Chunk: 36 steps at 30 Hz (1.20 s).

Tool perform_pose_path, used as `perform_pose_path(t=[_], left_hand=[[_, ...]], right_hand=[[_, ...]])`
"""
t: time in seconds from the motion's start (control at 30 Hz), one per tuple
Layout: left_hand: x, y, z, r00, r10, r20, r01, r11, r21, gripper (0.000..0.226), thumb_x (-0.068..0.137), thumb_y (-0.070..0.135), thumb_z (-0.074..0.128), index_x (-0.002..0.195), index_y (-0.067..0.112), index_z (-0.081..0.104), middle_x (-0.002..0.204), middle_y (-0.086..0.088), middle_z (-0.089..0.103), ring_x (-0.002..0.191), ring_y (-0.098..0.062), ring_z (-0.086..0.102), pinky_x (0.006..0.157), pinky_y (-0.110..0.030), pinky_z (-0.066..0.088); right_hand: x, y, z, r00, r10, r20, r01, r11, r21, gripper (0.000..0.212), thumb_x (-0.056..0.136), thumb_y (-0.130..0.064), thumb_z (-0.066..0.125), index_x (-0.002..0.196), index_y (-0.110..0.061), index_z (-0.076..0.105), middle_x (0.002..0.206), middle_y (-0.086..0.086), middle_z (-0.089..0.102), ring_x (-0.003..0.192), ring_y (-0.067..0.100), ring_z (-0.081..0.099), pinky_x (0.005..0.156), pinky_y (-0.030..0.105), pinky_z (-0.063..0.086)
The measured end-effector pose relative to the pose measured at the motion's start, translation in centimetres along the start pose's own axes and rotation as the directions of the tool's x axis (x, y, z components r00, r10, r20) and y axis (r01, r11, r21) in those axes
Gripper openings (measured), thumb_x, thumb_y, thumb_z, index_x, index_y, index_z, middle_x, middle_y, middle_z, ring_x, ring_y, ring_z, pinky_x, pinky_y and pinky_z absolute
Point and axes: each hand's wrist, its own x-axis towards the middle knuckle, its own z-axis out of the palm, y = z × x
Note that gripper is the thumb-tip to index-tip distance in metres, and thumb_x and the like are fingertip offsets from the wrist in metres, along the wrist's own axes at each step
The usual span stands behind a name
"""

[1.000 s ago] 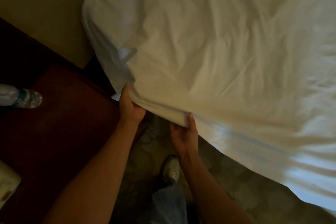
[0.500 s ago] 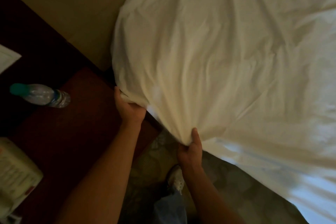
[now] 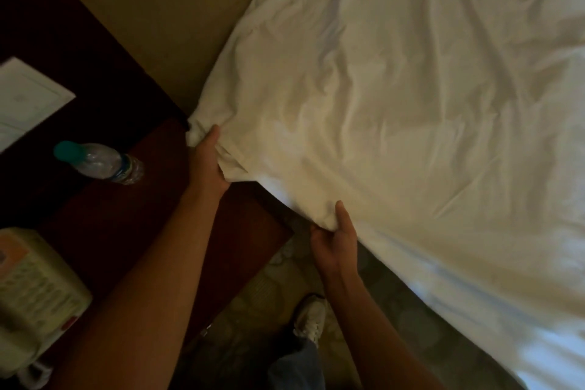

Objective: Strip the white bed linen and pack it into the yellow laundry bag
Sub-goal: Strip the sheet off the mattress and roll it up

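Observation:
A wrinkled white bed sheet covers the bed and fills the right and upper part of the head view. My left hand grips a bunched corner of the sheet beside the nightstand. My right hand holds the sheet's lower edge, thumb on top and fingers hidden under the fabric. The sheet is pulled loose and slack between both hands. No yellow laundry bag is in view.
A dark wooden nightstand stands at the left with a plastic water bottle, a beige telephone and a white paper. A tan headboard panel rises behind. My shoe is on patterned carpet.
The view has shifted so the nightstand shows more. Both hands keep hold of the sheet, and its corner has come away and bunched up by my left hand.

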Motion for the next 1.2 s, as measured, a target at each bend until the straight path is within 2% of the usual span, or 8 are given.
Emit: perform_pose_path(t=[0.17,0.27,0.37,0.7,0.93,1.07,1.13,1.2], left_hand=[[-0.3,-3.9,-2.7,0.948,0.084,-0.306,-0.005,0.969,0.249,0.069,0.095,0.019,0.065,0.153,0.023,0.028,0.136,-0.005,0.049,0.123,-0.027,0.055,0.090,-0.037,0.051],[-0.5,-5.3,-3.4,0.966,-0.025,-0.257,0.039,0.998,0.047,0.052,0.101,0.028,0.056,0.149,0.028,0.035,0.131,-0.006,0.056,0.115,-0.028,0.060,0.073,-0.035,0.056],[-0.4,-4.4,-4.1,0.977,-0.031,-0.210,0.024,0.999,-0.038,0.045,0.105,0.032,0.046,0.149,0.025,0.039,0.129,-0.007,0.059,0.112,-0.026,0.062,0.077,-0.037,0.056],[2.3,1.5,-5.7,0.963,0.090,-0.253,-0.104,0.994,-0.042,0.043,0.107,0.028,0.043,0.150,0.021,0.037,0.138,-0.010,0.055,0.115,-0.025,0.060,0.090,-0.036,0.055],[1.3,-1.5,-5.7,0.980,-0.101,-0.173,0.138,0.965,0.222,0.037,0.100,0.019,0.058,0.136,0.015,0.051,0.109,-0.006,0.066,0.095,-0.020,0.065,0.069,-0.035,0.053],[2.2,0.0,-5.0,0.968,0.056,-0.246,0.089,0.837,0.540,0.039,0.103,0.028,0.052,0.136,0.008,0.050,0.101,-0.006,0.062,0.078,-0.015,0.059,0.059,-0.026,0.046],[2.9,2.5,-4.0,0.958,0.069,-0.279,0.039,0.930,0.365,0.041,0.104,0.029,0.052,0.140,0.011,0.046,0.117,-0.010,0.060,0.087,-0.018,0.059,0.061,-0.026,0.049],[3.5,5.0,-2.8,0.949,0.039,-0.312,-0.023,0.998,0.056,0.040,0.104,0.023,0.052,0.142,0.013,0.043,0.119,-0.011,0.056,0.095,-0.021,0.060,0.065,-0.028,0.056]], right_hand=[[0.3,1.3,-3.0,0.943,-0.109,-0.314,0.039,0.974,-0.222,0.017,0.094,-0.006,0.063,0.110,-0.005,0.059,0.102,0.009,0.065,0.083,0.022,0.065,0.082,0.035,0.053],[0.6,1.3,-4.0,0.922,-0.152,-0.356,0.056,0.963,-0.265,0.012,0.092,-0.006,0.066,0.100,-0.007,0.056,0.097,0.009,0.062,0.085,0.025,0.061,0.091,0.042,0.049],[1.1,1.2,-4.7,0.935,-0.117,-0.335,0.040,0.973,-0.227,0.024,0.091,-0.004,0.067,0.113,-0.005,0.058,0.106,0.011,0.066,0.095,0.030,0.064,0.094,0.050,0.053],[1.6,-0.9,-5.0,0.898,-0.096,-0.429,0.027,0.986,-0.164,0.020,0.087,-0.027,0.075,0.099,-0.018,0.062,0.107,0.002,0.066,0.096,0.020,0.065,0.079,0.034,0.057],[1.2,0.3,-4.8,0.954,0.048,-0.297,-0.121,0.965,-0.234,0.023,0.092,-0.016,0.066,0.114,-0.011,0.062,0.109,0.011,0.068,0.095,0.027,0.067,0.054,0.035,0.060],[1.3,-1.7,-4.3,0.974,-0.066,-0.218,0.017,0.976,-0.219,0.043,0.084,-0.030,0.070,0.120,-0.009,0.057,0.100,0.004,0.067,0.084,0.011,0.070,0.059,0.022,0.059],[1.3,-3.4,-4.3,0.987,-0.013,-0.158,-0.002,0.995,-0.096,0.035,0.089,-0.033,0.067,0.114,-0.012,0.055,0.098,0.005,0.064,0.086,0.011,0.070,0.060,0.020,0.058],[1.2,-4.7,-4.0,0.972,-0.104,-0.212,0.056,0.974,-0.221,0.026,0.094,-0.024,0.065,0.115,-0.013,0.054,0.107,0.005,0.063,0.099,0.022,0.067,0.060,0.022,0.057]])
